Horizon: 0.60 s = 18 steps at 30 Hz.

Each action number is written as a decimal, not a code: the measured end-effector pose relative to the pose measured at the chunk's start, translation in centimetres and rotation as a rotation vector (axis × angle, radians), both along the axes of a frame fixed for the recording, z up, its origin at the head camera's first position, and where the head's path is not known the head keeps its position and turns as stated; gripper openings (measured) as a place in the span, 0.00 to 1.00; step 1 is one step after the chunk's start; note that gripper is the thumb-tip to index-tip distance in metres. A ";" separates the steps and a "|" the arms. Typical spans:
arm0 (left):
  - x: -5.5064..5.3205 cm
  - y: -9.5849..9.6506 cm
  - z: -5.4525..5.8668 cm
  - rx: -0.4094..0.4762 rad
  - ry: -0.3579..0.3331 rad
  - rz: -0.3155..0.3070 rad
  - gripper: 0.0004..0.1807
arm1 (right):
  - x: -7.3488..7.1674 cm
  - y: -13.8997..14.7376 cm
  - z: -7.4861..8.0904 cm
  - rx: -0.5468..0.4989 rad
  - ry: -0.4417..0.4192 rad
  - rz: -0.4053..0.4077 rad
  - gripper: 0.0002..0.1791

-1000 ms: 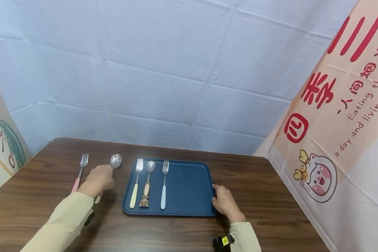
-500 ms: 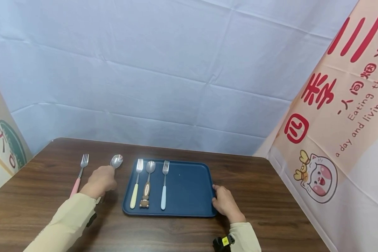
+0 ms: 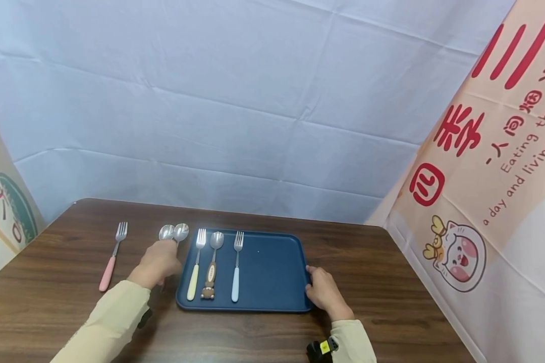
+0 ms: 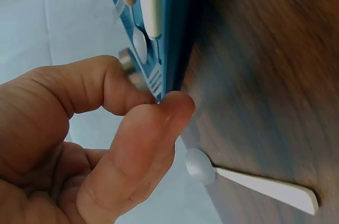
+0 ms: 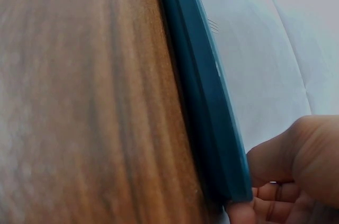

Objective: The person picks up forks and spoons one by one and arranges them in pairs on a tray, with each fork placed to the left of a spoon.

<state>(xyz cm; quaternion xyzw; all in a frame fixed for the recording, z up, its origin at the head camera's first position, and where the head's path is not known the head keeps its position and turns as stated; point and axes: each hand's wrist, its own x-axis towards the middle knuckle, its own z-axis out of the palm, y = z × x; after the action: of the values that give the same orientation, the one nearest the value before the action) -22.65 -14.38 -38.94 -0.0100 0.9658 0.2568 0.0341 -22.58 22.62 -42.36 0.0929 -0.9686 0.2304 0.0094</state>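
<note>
Left fingers (image 4: 140,139) pinch a spoon (image 3: 180,232) just left of the blue tray (image 3: 272,272).
Another spoon (image 3: 166,232) lies near it on the counter (image 3: 390,282); right fingers (image 5: 241,214) grip the tray's right edge. Two forks (image 3: 193,282) and a brown spoon (image 3: 211,275) lie inside; farther left, a pink fork (image 3: 109,272).

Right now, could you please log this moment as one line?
left hand pinches spoon | right hand grips tray | on tray: yellow fork, brown spoon, blue fork | on table: pink fork, white spoon

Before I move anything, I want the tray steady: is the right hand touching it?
Touching. The right wrist view shows the right hand gripping the blue tray, thumb against its rim.
</note>
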 end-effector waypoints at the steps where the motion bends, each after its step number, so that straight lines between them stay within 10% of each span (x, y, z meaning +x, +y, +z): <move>1: 0.0 0.2 0.1 0.001 0.000 0.000 0.04 | 0.0 0.0 0.0 0.002 0.001 0.001 0.25; 18: -0.3 3.5 0.3 0.038 0.026 -0.016 0.06 | 0.0 0.1 0.0 0.003 0.007 0.007 0.24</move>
<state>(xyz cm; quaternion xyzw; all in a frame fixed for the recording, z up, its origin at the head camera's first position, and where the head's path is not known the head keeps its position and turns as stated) -22.95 -10.90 -38.61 0.0018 0.9612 0.2749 0.0239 -22.58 22.71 -42.36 0.0973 -0.9685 0.2287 0.0119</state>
